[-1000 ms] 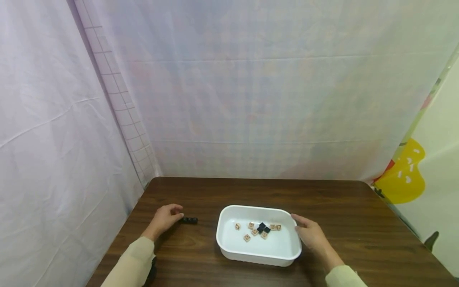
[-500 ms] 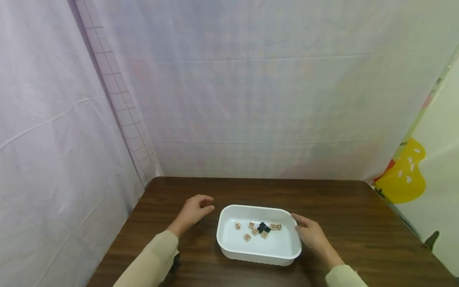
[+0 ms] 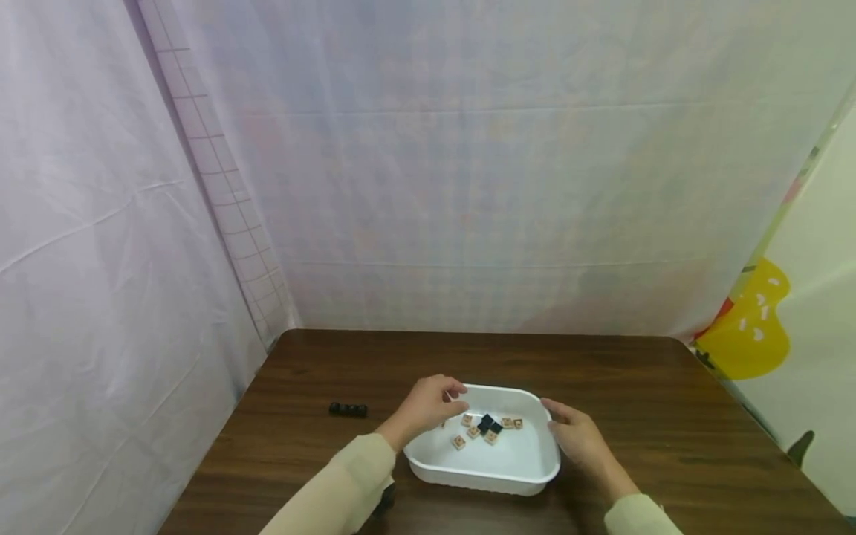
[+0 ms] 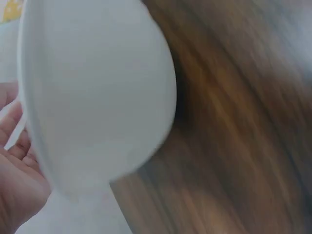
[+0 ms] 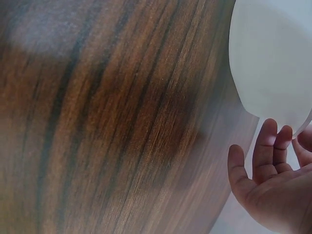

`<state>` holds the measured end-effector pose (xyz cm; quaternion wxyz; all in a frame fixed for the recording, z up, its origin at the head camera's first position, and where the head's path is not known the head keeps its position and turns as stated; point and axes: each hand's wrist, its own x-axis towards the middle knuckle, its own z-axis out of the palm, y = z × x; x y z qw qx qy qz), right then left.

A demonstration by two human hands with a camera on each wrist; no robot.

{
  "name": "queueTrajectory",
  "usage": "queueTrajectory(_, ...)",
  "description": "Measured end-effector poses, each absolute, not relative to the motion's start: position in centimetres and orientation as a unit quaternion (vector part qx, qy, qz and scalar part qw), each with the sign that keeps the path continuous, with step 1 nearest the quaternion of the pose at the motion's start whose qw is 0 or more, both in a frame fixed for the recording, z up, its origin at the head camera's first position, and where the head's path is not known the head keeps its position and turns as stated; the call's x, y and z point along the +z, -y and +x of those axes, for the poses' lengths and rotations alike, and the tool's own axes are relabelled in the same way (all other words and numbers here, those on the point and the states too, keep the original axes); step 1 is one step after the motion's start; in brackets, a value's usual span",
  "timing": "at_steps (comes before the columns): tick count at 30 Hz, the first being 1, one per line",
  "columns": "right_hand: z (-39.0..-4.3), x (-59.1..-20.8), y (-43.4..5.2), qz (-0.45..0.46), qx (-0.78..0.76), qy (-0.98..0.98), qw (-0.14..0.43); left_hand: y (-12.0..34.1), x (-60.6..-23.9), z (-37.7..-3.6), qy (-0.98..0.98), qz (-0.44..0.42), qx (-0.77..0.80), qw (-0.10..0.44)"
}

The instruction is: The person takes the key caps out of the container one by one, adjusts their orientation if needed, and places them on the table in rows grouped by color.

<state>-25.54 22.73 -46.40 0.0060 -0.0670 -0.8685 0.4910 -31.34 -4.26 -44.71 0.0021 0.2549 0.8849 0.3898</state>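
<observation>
White tub (image 3: 481, 475) sits on the tabletop (image 3: 655, 416), near edge. Right hand (image 3: 580, 440) rests against the tub's right rim, fingers relaxed, gripping nothing. Left hand (image 3: 428, 405) hovers over the tub's left-rear corner, fingers loosely curled, holding nothing visible. Inside the tub: small tan tiles (image 3: 473, 431) and black tiles (image 3: 488, 423), clustered mid-tub. Further left on the tabletop: short black strip (image 3: 348, 409), well apart from both hands.

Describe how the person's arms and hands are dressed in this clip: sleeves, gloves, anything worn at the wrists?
Both hands are bare, with no gloves or rings visible. The left hand and right hand each emerge from a long, plain pale beige sleeve that ends at the wrist, without visible print or cuff markings. A dark object shows under the left forearm, likely the wrist camera mount; its details are too small to tell.
</observation>
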Motion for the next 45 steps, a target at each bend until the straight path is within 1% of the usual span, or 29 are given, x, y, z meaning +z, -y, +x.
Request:
queueTrajectory(4, -25.5, -46.3, -22.7, -0.052, 0.484, 0.873, 0.014, 2.6, -45.4, -31.2, -0.901, 0.258, 0.349, -0.002)
queueTrajectory(11, -25.5, -46.0, -22.6, -0.054, 0.474, 0.879, 0.017, 0.5, -46.4, -31.2, -0.923, 0.273, 0.270, -0.019)
queueTrajectory(23, -25.5, -46.2, -22.4, -0.064, 0.482, 0.874, 0.019, -0.2, -48.1, -31.2, -0.945, 0.288, 0.146, -0.057)
queueTrajectory(33, -25.4, -46.3, -22.4, -0.059, 0.494, 0.867, 0.025, 0.1, -48.2, -31.5, -0.952, 0.273, 0.127, -0.055)
queueTrajectory(39, -25.5, -46.4, -22.4, -0.063, 0.489, 0.870, 0.019, 0.0, -48.3, -31.4, -0.952, 0.284, 0.094, -0.064)
queueTrajectory(45, -25.6, -46.4, -22.4, -0.066, 0.485, 0.872, 0.020, 0.0, -48.5, -31.3, -0.948, 0.289, 0.116, -0.065)
